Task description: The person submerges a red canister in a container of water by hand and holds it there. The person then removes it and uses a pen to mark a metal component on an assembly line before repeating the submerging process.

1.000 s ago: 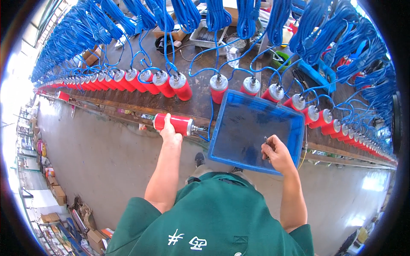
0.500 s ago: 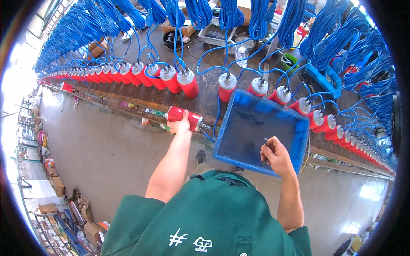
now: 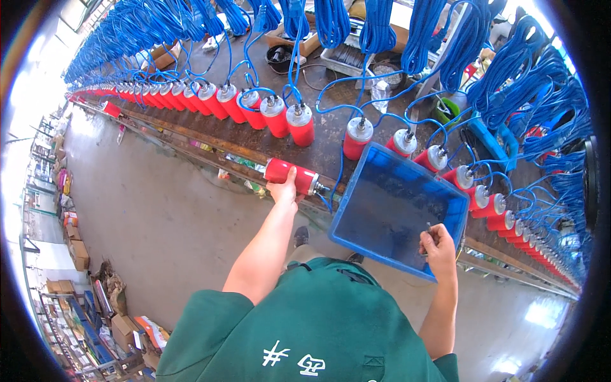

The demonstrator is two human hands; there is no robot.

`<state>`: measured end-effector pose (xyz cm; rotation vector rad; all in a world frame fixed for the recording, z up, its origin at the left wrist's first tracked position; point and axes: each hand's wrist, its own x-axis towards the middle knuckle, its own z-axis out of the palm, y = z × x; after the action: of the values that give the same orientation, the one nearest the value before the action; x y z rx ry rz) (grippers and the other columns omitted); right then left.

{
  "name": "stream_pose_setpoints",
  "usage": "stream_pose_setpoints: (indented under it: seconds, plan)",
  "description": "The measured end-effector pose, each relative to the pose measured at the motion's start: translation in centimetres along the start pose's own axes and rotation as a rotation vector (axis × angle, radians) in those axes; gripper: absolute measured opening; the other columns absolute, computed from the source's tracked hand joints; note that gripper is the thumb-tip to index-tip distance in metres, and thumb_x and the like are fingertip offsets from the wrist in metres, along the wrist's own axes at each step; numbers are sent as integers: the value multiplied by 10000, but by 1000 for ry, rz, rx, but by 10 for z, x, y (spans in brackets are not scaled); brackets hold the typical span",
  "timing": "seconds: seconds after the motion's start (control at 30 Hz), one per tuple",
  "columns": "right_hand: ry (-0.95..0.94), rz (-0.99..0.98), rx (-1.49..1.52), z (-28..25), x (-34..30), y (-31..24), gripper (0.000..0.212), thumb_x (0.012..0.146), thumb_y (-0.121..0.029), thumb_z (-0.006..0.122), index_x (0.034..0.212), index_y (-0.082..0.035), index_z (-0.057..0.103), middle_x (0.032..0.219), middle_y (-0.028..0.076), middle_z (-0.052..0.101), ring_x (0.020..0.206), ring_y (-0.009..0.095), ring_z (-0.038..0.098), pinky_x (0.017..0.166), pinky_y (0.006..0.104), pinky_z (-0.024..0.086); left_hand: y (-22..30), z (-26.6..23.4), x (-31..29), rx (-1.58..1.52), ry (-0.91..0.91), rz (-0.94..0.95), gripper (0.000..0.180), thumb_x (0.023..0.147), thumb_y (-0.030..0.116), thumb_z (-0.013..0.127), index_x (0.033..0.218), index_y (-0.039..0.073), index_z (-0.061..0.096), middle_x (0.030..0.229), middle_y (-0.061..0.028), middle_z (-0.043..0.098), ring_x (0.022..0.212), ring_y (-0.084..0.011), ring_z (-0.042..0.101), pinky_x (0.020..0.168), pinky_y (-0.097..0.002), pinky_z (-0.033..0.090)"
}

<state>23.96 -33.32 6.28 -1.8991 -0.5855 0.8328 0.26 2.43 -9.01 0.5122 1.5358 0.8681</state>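
My left hand (image 3: 284, 189) is wrapped round a red cylinder (image 3: 283, 173) with a silver cap, held on its side in front of the bench edge. A threaded metal fitting (image 3: 322, 189) and a blue cable stick out of its right end. My right hand (image 3: 439, 248) is closed in a pinch at the near right side of a blue plastic tray (image 3: 396, 260). Between those fingertips sits a small dark piece (image 3: 428, 226), too small to name. Dark grime covers the tray's floor.
Red cylinders (image 3: 300, 127) with blue cables stand in a long row on the workbench (image 3: 328, 149). Coiled blue cables (image 3: 378, 28) hang above. Behind are a green container (image 3: 447, 109), a black pot (image 3: 279, 57) and a parts tray (image 3: 347, 60). Cardboard boxes (image 3: 76, 254) stand far left.
The whole view has shifted, so the bench things appear farther right. My right hand has moved a little right, closer to the tray's near right rim. My left hand keeps its hold on the red cylinder.
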Motion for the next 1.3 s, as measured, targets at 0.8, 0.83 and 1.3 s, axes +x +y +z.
stream_pose_setpoints:
  seconds: [0.8,0.83,1.3]
  plan:
    - [263,0,-179,33,-13,-4,211,1034,-168,715,977,-22,574,786,12,595,649,88,572,598,249,480,-1,-78,93,473,-119,711,362,947,260,813,1160,-19,724,1095,-156,685,945,-276,676,898,-403,548]
    - [268,5,-185,35,-14,-5,211,1034,-168,715,977,-22,574,786,12,595,649,88,572,598,249,480,5,-77,89,473,-126,704,362,947,260,813,1160,-19,724,1095,-156,685,945,-276,676,898,-403,548]
    - [359,45,-173,81,-19,-43,191,1053,-166,689,972,-53,559,770,8,602,636,76,572,565,236,447,72,-90,86,433,-610,342,223,1057,162,659,1230,23,679,913,-21,668,736,-96,643,625,-264,544]
